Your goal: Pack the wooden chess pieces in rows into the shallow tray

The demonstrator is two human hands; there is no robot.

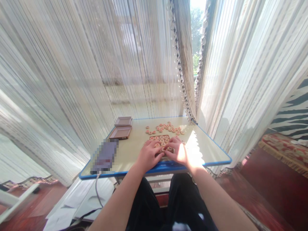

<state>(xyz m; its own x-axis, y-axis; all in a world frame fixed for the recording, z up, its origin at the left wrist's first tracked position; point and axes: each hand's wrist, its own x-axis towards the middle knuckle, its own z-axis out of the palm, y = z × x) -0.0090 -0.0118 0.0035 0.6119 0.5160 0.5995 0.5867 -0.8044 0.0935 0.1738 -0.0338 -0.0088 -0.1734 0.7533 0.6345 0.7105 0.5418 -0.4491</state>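
Near the front edge of the table, a small brown tray (159,137) holds several round wooden Chinese chess pieces (162,141) in rows. My left hand (148,155) rests over the tray's left side, fingers spread across the nearest pieces and the thumb low along the front. From the right comes my right hand (178,151), its fingers apart on the pieces at the tray's right side. The two hands almost meet at the front, where fingers hide some pieces and part of the tray.
Loose chess pieces (166,127) lie scattered beyond the tray. Two shallow box parts (120,132) stand at the back left. A blurred dark device (105,156) with a cable (96,189) lies at the left edge of the blue-rimmed table (211,150). Curtains (144,64) hang behind.
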